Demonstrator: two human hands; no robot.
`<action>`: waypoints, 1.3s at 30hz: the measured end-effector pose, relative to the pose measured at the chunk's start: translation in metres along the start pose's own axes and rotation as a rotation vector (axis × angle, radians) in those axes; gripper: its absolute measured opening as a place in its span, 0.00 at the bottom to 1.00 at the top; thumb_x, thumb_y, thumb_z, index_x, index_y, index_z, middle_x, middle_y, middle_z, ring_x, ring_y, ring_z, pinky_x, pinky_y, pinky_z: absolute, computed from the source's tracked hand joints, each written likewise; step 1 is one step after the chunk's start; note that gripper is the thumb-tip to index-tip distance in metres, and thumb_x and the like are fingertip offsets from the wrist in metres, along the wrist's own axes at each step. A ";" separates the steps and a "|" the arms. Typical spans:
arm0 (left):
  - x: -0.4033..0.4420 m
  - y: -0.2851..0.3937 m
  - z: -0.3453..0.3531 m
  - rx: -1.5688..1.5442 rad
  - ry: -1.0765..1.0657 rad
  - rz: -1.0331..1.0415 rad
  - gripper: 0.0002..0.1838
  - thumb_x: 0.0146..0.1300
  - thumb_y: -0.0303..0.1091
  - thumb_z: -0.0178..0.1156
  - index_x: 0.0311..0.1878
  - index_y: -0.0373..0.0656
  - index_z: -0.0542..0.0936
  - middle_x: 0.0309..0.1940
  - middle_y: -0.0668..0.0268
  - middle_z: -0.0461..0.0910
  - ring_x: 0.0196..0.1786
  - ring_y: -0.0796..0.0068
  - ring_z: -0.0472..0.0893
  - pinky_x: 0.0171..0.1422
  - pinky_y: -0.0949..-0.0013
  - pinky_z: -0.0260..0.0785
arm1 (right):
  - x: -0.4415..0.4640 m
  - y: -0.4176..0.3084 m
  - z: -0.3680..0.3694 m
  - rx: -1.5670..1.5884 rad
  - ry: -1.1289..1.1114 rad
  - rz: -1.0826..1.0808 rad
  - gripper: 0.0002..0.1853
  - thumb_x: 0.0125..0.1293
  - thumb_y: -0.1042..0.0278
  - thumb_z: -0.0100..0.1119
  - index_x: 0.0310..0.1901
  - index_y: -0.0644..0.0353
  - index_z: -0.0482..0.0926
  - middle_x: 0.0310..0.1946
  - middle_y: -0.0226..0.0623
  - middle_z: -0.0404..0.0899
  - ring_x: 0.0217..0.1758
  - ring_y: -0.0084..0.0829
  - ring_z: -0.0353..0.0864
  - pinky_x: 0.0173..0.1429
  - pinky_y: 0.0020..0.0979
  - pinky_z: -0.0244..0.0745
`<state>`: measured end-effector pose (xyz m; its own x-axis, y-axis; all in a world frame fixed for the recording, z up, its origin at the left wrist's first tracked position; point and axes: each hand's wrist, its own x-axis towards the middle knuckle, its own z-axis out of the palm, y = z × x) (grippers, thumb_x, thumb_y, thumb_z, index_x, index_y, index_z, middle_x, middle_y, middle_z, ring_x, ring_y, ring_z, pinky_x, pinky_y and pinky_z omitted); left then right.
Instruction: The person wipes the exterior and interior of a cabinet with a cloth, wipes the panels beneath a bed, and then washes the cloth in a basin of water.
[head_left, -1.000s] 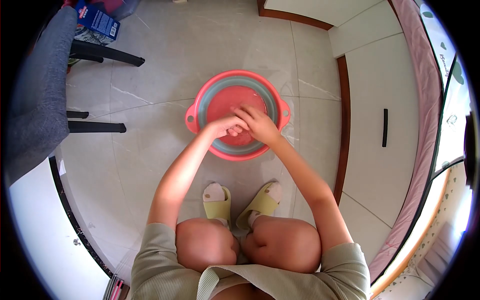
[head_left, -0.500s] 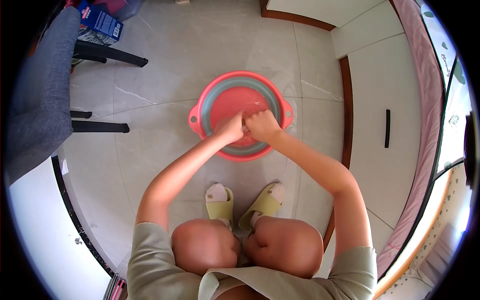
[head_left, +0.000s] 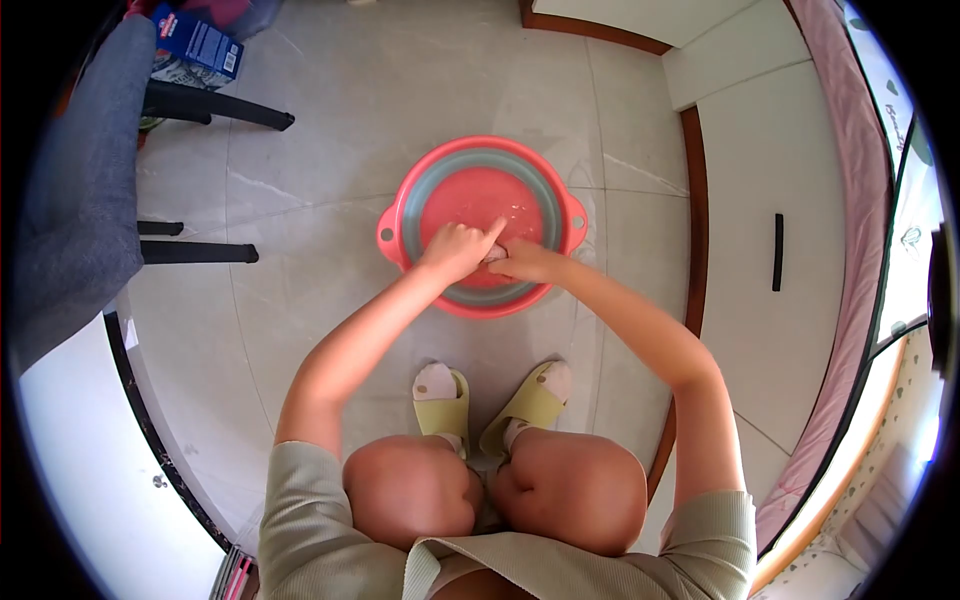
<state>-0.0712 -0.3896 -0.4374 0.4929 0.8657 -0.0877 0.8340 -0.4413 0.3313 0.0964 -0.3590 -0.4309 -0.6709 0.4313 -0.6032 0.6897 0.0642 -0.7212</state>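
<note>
A coral-red basin (head_left: 412,179) with a grey inner band and two side handles stands on the floor in front of me. Small bright glints, like water, show on its red bottom. Both hands are over the basin, close together. My left hand (head_left: 459,250) has its fingers curled, with the index finger stretched towards the far right. Beside it, my right hand (head_left: 527,261) is closed, its fingers pointing left. A small pale thing (head_left: 495,254) shows between the two hands; its kind is hidden by the fingers.
My feet in yellow-green slippers (head_left: 440,415) rest just short of the basin. At the left stand a grey chair (head_left: 85,170) with black legs and a blue box (head_left: 198,48). White cabinets (head_left: 765,170) with a black handle run along the right.
My left index finger has stretched out from the curled hand. My right hand has turned and dropped slightly towards me, and more of the pale thing's surroundings shows between the hands.
</note>
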 end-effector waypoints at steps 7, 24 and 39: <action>0.014 -0.024 0.008 -0.906 -0.483 -0.652 0.09 0.52 0.35 0.56 0.28 0.38 0.76 0.18 0.65 0.76 0.23 0.71 0.78 0.25 0.68 0.68 | -0.022 -0.017 0.003 -0.553 0.707 -0.350 0.29 0.48 0.70 0.59 0.55 0.54 0.65 0.41 0.40 0.77 0.40 0.41 0.79 0.41 0.40 0.74; -0.007 0.004 -0.014 -0.309 -0.100 -0.313 0.23 0.45 0.23 0.56 0.49 0.36 0.68 0.21 0.54 0.77 0.27 0.53 0.79 0.33 0.56 0.69 | 0.004 -0.049 0.008 -0.771 0.288 0.082 0.07 0.54 0.63 0.55 0.26 0.56 0.77 0.23 0.39 0.80 0.29 0.35 0.82 0.30 0.33 0.75; 0.008 -0.012 -0.023 0.077 0.290 0.547 0.11 0.51 0.33 0.55 0.39 0.50 0.72 0.12 0.71 0.71 0.15 0.72 0.75 0.17 0.71 0.65 | -0.018 -0.040 -0.004 0.944 -0.498 0.138 0.19 0.64 0.57 0.52 0.18 0.45 0.59 0.13 0.16 0.49 0.15 0.14 0.44 0.20 0.22 0.38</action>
<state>-0.0837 -0.3719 -0.4203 0.7750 0.5340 0.3379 0.5010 -0.8451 0.1864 0.0822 -0.3653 -0.3900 -0.7861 -0.0474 -0.6162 0.4220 -0.7696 -0.4792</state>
